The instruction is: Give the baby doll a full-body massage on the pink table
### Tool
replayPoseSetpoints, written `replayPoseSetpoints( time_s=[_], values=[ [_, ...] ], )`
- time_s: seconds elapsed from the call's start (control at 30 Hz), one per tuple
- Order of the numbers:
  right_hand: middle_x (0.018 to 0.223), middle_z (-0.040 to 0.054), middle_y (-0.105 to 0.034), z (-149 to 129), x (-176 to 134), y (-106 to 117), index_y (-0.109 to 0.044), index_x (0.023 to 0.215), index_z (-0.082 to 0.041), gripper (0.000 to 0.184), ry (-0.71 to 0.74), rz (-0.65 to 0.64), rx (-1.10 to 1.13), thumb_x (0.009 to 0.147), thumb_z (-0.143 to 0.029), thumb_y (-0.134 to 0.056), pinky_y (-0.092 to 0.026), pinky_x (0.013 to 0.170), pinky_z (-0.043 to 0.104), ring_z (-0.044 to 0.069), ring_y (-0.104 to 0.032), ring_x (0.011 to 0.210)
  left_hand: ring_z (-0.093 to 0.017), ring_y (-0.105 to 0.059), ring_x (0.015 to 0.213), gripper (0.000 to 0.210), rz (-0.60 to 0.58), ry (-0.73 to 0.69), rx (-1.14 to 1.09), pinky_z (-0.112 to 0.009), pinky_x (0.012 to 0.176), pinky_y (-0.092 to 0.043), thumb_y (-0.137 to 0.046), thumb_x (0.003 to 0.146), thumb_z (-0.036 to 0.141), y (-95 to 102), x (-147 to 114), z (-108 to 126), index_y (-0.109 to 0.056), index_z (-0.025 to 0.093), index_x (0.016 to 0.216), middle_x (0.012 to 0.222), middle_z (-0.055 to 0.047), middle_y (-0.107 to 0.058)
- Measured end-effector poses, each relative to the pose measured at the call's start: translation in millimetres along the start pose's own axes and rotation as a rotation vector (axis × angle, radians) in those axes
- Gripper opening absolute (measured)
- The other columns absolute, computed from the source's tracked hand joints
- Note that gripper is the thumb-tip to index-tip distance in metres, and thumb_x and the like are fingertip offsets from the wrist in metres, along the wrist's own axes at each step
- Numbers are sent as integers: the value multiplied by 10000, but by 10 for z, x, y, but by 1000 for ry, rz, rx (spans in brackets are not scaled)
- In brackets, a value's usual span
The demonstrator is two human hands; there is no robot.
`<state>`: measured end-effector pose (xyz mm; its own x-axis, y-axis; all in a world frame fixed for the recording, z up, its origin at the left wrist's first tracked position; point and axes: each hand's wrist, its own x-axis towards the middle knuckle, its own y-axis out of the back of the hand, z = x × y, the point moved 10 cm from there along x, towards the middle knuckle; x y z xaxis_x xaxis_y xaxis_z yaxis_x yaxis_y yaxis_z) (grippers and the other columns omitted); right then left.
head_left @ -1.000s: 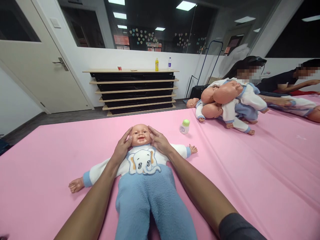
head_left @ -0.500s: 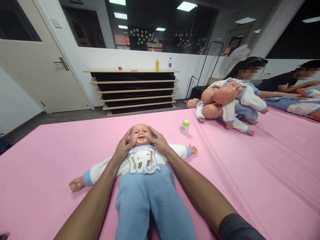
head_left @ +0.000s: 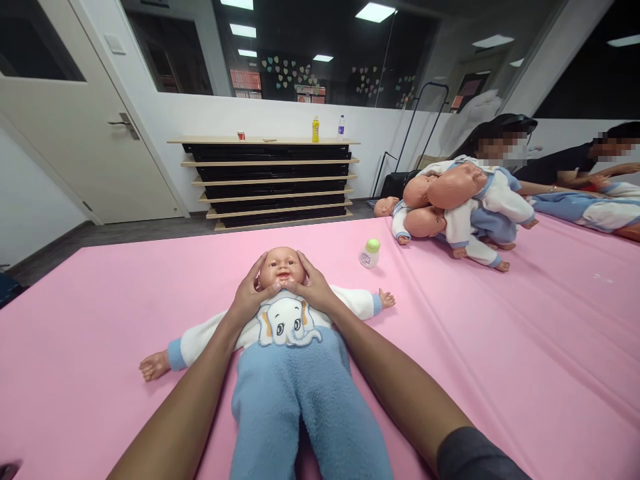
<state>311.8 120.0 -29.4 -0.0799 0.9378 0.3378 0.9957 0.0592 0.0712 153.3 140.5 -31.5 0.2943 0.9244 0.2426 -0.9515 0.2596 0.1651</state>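
A baby doll (head_left: 295,373) lies on its back on the pink table cover, face up, in blue trousers and a white top with an elephant patch. Its arms are spread out to the sides. My left hand (head_left: 254,291) is curved around the left side of the doll's head, fingers along the cheek and ear. Mirroring it, my right hand (head_left: 314,285) cups the right side of the head. Both thumbs meet or nearly meet just under the chin, by the collar. Some fingertips are hidden behind the head.
A small bottle with a green cap (head_left: 370,254) stands right of the doll's head. Several more dolls (head_left: 453,197) are piled at the far right. Beyond them two people (head_left: 560,160) sit beside another doll. Stacked folded tables (head_left: 270,180) stand against the wall.
Both thumbs have slid from the doll's cheeks down and inward to beneath its chin. The fingers stay on the sides of the head. The doll has hardly moved.
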Motion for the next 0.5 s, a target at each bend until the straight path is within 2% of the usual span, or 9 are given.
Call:
replayPoseSetpoints(
  time_s=[0.13,0.3,0.4,0.5],
  values=[
    [1559,24,-344,107,64,26,-379,1487,-249,872,-21,-21,148,740,-452,-781,-225,1216,414,244,-287,1460,-337,-406,1382,952,-1,-2,-63,-443,1126,-388,-749,720,496,20,12,-27,-311,235,1524,1553,-97,-365],
    [1550,44,-362,326,100,-41,-373,1486,-266,744,-175,-68,471,840,-492,-665,-424,1096,474,280,-455,1356,-305,-464,1341,763,11,98,-288,-420,1092,-429,-662,818,461,47,37,-184,-372,261,1494,1543,-71,-389],
    [1542,44,-377,251,81,-12,-389,1479,-254,750,-136,-27,356,832,-513,-668,-397,1124,448,269,-434,1372,-309,-487,1318,707,27,133,-347,-412,1040,-477,-585,862,507,55,39,-234,-381,256,1490,1548,-84,-376],
    [1537,48,-383,21,37,7,-361,1496,-238,939,-3,7,71,703,-470,-807,-303,1188,404,262,-355,1422,-322,-458,1343,873,-2,37,-202,-417,1071,-448,-719,766,475,33,38,-128,-328,254,1514,1545,-91,-378]
  ],
)
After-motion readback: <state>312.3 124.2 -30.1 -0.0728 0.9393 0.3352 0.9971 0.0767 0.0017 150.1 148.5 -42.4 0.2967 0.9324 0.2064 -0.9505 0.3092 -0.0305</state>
